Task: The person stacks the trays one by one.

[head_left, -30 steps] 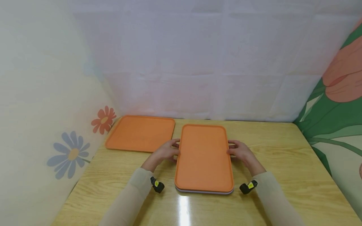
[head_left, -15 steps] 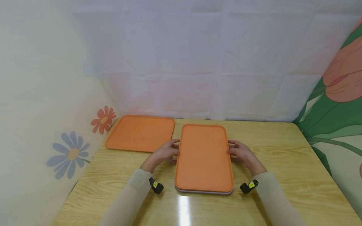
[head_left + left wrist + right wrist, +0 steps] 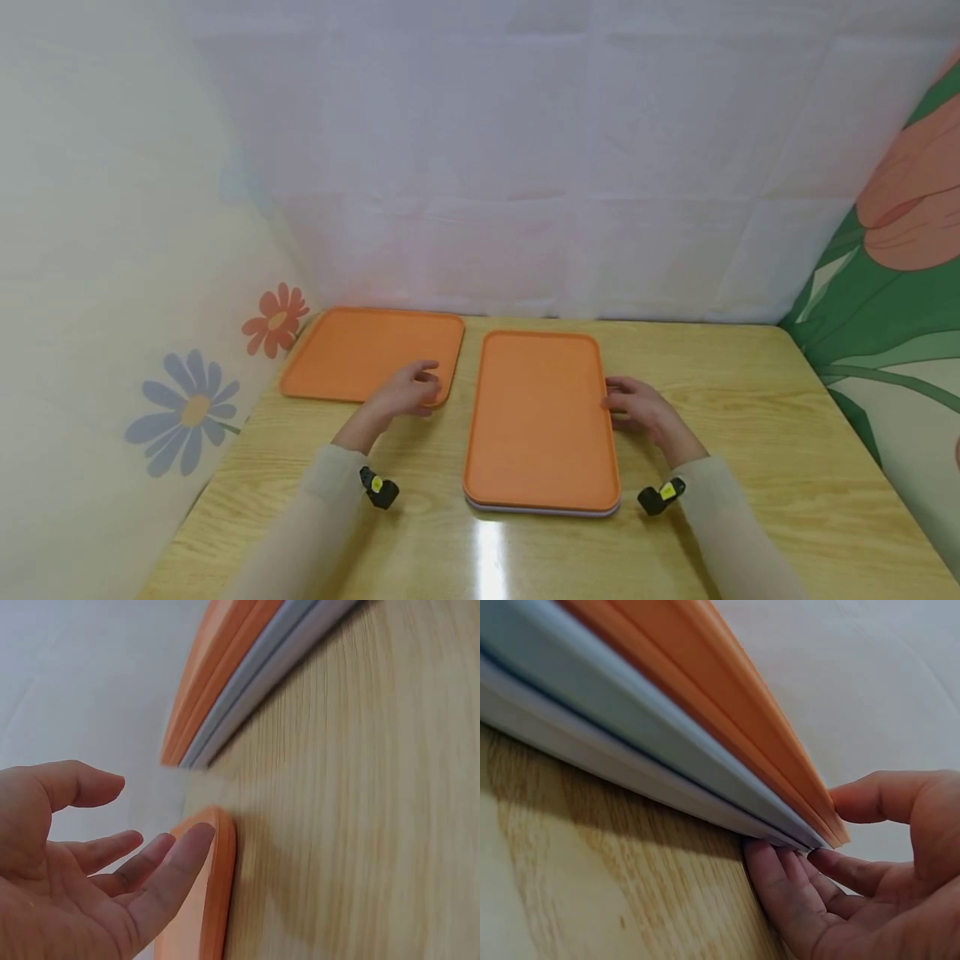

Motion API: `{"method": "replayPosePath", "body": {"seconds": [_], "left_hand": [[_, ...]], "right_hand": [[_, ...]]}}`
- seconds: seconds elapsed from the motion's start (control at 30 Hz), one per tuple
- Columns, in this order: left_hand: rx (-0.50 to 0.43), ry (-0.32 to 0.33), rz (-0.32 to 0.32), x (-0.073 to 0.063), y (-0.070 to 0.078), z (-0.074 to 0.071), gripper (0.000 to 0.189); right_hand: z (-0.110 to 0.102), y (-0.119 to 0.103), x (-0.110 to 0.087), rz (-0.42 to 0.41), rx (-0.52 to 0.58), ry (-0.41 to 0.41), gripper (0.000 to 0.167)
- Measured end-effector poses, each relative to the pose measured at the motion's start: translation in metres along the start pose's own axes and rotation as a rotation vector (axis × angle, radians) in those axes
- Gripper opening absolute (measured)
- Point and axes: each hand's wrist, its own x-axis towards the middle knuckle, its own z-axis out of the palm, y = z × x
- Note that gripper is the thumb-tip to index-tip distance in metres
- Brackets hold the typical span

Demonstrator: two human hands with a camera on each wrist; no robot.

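In the head view, an orange tray (image 3: 542, 421) lies lengthwise on top of a stack. Grey and whitish trays (image 3: 630, 735) show beneath it in the right wrist view. My right hand (image 3: 643, 410) touches the stack's right side: the thumb meets the orange edge and the fingertips rest by the lower edges. My left hand (image 3: 401, 396) is off the stack, fingers apart and loosely bent, with nothing in it. It hovers by the near right corner of a second orange tray (image 3: 360, 350), which lies sideways at the back left.
Everything lies on a wooden table (image 3: 750, 417). A white cloth (image 3: 525, 167) hangs behind its back edge. A flower-printed panel (image 3: 112, 292) stands on the left and another (image 3: 900, 317) on the right.
My left hand has left the stack's left side and moved leftward to the second orange tray. The stack and my right hand are nearly unmoved.
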Motion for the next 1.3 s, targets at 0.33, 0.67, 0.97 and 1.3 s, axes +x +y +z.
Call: {"method": "replayPosePath", "body": {"seconds": [0.33,0.67,0.97,1.3], "left_hand": [[0.102,0.205,-0.034,-0.02,-0.017,-0.057,0.054],[0.292,0.367,-0.02,-0.028,-0.036,-0.111,0.054],[0.386,0.428,-0.077,-0.017,-0.051,-0.145,0.062],[0.452,0.404,-0.131,-0.004,-0.06,-0.16,0.07]], "right_hand": [[0.0,0.0,0.004,0.004,0.024,-0.01,0.064],[-0.003,0.001,0.002,0.0,0.075,-0.041,0.065],[-0.004,0.002,0.001,-0.011,0.084,-0.056,0.066],[-0.006,0.003,-0.001,-0.007,0.101,-0.036,0.065]]}}
